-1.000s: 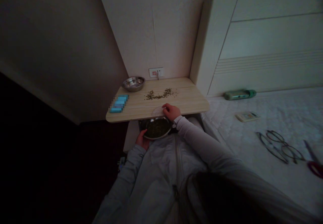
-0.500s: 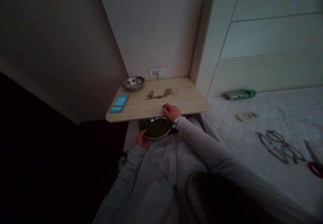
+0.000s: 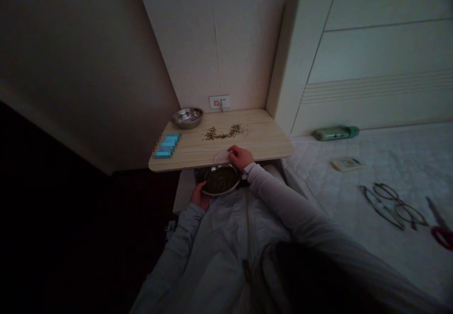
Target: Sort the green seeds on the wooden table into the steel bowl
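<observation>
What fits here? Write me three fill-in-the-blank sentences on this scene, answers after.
1. The left hand holds a metal ____ of beans below the table edge.
2. The right hand rests on the ____.
3. The glasses lie on the ____.

Missing words: bowl; table; bed

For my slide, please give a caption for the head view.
Left hand holds a steel bowl below the table edge; right hand rests on it.

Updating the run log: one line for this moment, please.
left hand: holds round steel bowl of green bits | right hand: on pale wooden table edge
</observation>
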`<state>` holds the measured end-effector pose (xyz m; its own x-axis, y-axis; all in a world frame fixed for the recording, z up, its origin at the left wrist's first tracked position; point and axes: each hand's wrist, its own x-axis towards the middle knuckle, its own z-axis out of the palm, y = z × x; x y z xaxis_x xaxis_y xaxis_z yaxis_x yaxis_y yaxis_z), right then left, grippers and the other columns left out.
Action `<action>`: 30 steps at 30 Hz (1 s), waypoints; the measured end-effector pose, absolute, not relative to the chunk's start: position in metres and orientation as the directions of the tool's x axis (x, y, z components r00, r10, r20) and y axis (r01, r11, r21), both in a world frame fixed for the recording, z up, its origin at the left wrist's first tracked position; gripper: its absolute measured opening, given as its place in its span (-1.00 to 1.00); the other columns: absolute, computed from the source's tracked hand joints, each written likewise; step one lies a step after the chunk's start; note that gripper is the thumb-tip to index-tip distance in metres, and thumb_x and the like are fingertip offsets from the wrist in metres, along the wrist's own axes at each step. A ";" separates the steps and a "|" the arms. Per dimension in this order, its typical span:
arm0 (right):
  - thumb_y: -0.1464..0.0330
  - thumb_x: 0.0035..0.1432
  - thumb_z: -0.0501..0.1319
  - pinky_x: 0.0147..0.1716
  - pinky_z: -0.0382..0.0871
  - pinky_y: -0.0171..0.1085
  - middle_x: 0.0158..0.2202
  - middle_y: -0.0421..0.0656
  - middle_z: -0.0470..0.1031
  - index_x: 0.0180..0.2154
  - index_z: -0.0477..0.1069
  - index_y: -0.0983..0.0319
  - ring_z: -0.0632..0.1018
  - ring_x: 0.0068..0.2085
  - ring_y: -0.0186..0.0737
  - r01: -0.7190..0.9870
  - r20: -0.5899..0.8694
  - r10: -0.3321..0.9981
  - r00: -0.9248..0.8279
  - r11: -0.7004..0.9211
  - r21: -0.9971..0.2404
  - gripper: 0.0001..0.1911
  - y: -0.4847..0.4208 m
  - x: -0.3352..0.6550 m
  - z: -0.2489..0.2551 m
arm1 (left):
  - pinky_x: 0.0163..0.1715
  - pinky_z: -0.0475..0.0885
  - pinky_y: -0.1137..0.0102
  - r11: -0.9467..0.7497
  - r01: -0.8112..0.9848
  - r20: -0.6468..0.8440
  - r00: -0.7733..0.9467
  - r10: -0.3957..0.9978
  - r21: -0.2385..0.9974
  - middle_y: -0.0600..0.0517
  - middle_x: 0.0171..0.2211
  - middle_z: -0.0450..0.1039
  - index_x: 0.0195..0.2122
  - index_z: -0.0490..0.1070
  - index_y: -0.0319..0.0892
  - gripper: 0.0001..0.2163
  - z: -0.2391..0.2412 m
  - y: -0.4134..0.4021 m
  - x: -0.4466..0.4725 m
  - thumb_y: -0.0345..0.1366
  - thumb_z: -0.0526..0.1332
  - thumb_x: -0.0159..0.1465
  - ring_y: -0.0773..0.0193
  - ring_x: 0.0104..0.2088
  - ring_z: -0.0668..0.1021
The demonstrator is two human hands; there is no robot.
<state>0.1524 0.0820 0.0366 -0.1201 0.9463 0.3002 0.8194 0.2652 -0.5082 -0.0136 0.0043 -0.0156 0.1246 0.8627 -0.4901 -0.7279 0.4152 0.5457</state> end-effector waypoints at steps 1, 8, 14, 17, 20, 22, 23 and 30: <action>0.28 -0.03 -0.05 -0.46 0.16 -0.37 -0.49 -0.25 0.42 -0.28 0.31 0.14 0.39 -0.43 -0.33 0.820 0.297 0.947 -0.122 0.265 -0.507 -0.73 0.082 0.152 0.037 | -0.22 0.33 0.30 0.413 -0.729 -0.493 0.120 0.862 0.545 -0.02 -0.46 0.48 -0.40 0.39 -0.24 -0.81 -0.016 0.004 -0.014 -0.38 0.02 0.02 0.19 -0.21 0.43; 0.29 -0.03 -0.04 -0.44 0.17 -0.38 -0.47 -0.24 0.42 -0.27 0.31 0.15 0.39 -0.43 -0.33 0.820 0.301 0.944 -0.136 0.277 -0.500 -0.73 0.081 0.153 0.038 | -0.19 0.31 0.28 0.401 -0.726 -0.494 0.097 0.864 0.559 -0.02 -0.50 0.48 -0.43 0.39 -0.24 -0.83 -0.019 0.007 -0.015 -0.39 0.03 0.02 0.18 -0.22 0.44; 0.28 -0.03 -0.05 -0.44 0.17 -0.37 -0.46 -0.24 0.42 -0.26 0.30 0.16 0.39 -0.42 -0.33 0.825 0.289 0.949 -0.129 0.264 -0.500 -0.72 0.081 0.152 0.038 | -0.18 0.31 0.28 0.434 -0.730 -0.508 0.138 0.850 0.528 -0.01 -0.49 0.48 -0.41 0.39 -0.25 -0.82 -0.018 0.006 -0.015 -0.37 0.03 0.03 0.18 -0.22 0.44; 0.29 -0.02 -0.05 -0.42 0.17 -0.37 -0.45 -0.23 0.42 -0.26 0.30 0.16 0.39 -0.41 -0.33 0.827 0.288 0.948 -0.132 0.266 -0.495 -0.72 0.080 0.152 0.039 | -0.19 0.31 0.30 0.429 -0.739 -0.503 0.142 0.853 0.519 -0.01 -0.48 0.48 -0.40 0.38 -0.25 -0.81 -0.016 0.005 -0.014 -0.37 0.02 0.03 0.19 -0.22 0.44; 0.29 -0.03 -0.04 -0.41 0.18 -0.37 -0.45 -0.23 0.43 -0.26 0.31 0.16 0.39 -0.41 -0.33 0.831 0.275 0.953 -0.124 0.252 -0.496 -0.72 0.079 0.152 0.040 | -0.20 0.32 0.30 0.430 -0.736 -0.502 0.142 0.853 0.523 -0.01 -0.46 0.48 -0.38 0.38 -0.24 -0.81 -0.016 0.005 -0.014 -0.38 0.02 0.02 0.19 -0.21 0.44; 0.29 -0.02 -0.04 -0.41 0.18 -0.37 -0.45 -0.23 0.43 -0.25 0.31 0.16 0.39 -0.40 -0.33 0.831 0.272 0.954 -0.126 0.251 -0.496 -0.72 0.079 0.152 0.041 | -0.21 0.32 0.30 0.437 -0.731 -0.501 0.150 0.852 0.525 -0.02 -0.44 0.48 -0.38 0.38 -0.23 -0.81 -0.018 0.006 -0.015 -0.37 0.02 0.02 0.19 -0.21 0.43; 0.30 -0.02 -0.04 -0.40 0.18 -0.37 -0.45 -0.23 0.43 -0.25 0.30 0.16 0.39 -0.40 -0.33 0.831 0.271 0.954 -0.131 0.254 -0.495 -0.72 0.079 0.152 0.041 | -0.21 0.33 0.30 0.437 -0.729 -0.499 0.151 0.854 0.527 -0.02 -0.44 0.48 -0.38 0.38 -0.23 -0.81 -0.019 0.006 -0.015 -0.37 0.03 0.02 0.18 -0.21 0.43; 0.29 -0.02 -0.05 -0.41 0.19 -0.37 -0.43 -0.22 0.44 -0.25 0.30 0.16 0.40 -0.41 -0.33 0.841 0.289 0.947 -0.140 0.268 -0.471 -0.72 0.080 0.152 0.039 | -0.24 0.34 0.30 0.419 -0.721 -0.496 0.120 0.860 0.552 -0.01 -0.45 0.48 -0.39 0.38 -0.23 -0.82 -0.022 0.007 -0.016 -0.38 0.04 0.01 0.18 -0.22 0.44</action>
